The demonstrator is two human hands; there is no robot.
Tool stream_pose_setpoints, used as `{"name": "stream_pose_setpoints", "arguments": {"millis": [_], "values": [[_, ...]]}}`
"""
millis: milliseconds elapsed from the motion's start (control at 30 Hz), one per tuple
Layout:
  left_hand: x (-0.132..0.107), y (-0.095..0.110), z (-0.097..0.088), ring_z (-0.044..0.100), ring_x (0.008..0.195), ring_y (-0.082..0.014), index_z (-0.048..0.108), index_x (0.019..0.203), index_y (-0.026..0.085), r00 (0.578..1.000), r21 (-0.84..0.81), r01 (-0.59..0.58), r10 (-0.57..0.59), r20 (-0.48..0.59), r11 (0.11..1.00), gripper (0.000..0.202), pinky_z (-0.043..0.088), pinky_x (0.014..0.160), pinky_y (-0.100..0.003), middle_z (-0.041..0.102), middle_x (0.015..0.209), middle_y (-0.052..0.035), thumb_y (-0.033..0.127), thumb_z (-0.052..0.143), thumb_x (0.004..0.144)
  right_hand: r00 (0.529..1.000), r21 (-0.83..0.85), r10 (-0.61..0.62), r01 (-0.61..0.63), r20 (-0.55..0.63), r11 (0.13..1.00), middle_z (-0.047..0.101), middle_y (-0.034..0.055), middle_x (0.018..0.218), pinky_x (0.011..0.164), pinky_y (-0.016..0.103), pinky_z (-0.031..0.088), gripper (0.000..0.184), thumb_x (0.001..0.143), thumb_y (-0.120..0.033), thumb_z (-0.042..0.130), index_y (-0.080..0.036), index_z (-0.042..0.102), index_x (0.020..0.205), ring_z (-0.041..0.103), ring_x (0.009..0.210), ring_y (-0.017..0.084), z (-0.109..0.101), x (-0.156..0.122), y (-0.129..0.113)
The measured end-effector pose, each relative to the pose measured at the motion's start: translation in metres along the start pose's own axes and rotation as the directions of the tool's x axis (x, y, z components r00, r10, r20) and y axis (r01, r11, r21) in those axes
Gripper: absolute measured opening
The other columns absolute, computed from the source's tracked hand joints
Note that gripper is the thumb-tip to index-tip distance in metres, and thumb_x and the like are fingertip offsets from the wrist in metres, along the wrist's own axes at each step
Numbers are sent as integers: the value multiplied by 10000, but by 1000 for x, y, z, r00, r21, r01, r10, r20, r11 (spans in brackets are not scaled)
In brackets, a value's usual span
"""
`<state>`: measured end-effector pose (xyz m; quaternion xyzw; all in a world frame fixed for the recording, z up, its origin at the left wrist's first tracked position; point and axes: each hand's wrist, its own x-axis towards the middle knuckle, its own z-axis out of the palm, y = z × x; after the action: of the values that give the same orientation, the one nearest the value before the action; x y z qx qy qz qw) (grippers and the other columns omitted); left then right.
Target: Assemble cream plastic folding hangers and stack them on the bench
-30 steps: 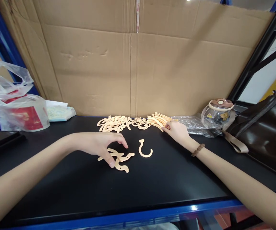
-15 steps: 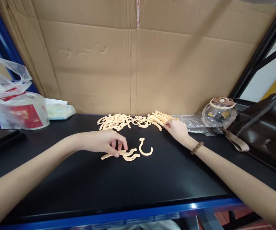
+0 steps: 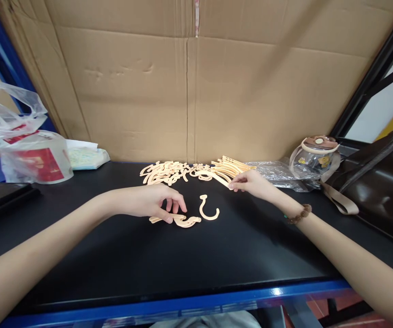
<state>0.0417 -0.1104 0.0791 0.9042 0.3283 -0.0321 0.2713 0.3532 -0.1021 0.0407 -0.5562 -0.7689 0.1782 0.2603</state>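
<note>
My left hand (image 3: 155, 202) rests on the black tabletop (image 3: 182, 259) with thumb and fingers pinched on a small cluster of pale wooden curved pieces (image 3: 182, 220). A single wooden hook piece (image 3: 208, 210) lies just right of them, untouched. My right hand (image 3: 251, 183) reaches toward the back and pinches one curved wooden strip (image 3: 222, 178) at the edge of a stack of similar strips (image 3: 232, 166). A heap of several more wooden pieces (image 3: 169, 171) lies along the back, by the cardboard wall.
A cardboard sheet (image 3: 196, 82) backs the table. A plastic bag (image 3: 25, 146) and a white packet (image 3: 85, 157) sit at the left, a dark tray (image 3: 1, 196) at the left edge. A clear plastic wrapper (image 3: 278, 175), a lidded jar (image 3: 317, 155) and a brown leather bag (image 3: 380, 182) stand at the right.
My left hand drew the small wooden pieces together and now pinches them. My right hand lifted slightly and pulled a strip away from the stack.
</note>
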Motion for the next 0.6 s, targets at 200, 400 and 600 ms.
{"name": "stream_pose_setpoints", "arguments": {"millis": [200, 400, 600], "values": [[-2, 14, 4, 533, 1012, -196, 636, 1026, 254, 1000, 96, 22, -20, -24, 995, 357, 408, 818, -247, 594, 1063, -10, 445, 697, 731, 996, 5, -15, 15, 87, 1000, 685, 27, 627, 563, 259, 404, 251, 790, -353, 607, -158, 716, 675, 558, 562, 128, 7, -4, -4], [-3, 29, 14, 517, 922, -182, 586, 902, 216, 998, 166, -33, 42, -51, 986, 277, 388, 745, -237, 558, 979, -3, 420, 688, 744, 975, -160, -161, 186, 156, 970, 709, 1, 749, 617, 253, 394, 191, 843, -306, 574, -199, 727, 800, 596, 659, 131, 9, -14, -19], [1, 27, 15, 526, 900, -173, 603, 938, 228, 998, 125, 7, 1, -61, 992, 280, 397, 726, -234, 567, 993, 5, 407, 688, 740, 914, -35, -274, 298, 299, 954, 716, 17, 824, 641, 246, 421, 266, 875, -399, 550, -200, 723, 904, 611, 718, 141, 5, -14, -20]]}}
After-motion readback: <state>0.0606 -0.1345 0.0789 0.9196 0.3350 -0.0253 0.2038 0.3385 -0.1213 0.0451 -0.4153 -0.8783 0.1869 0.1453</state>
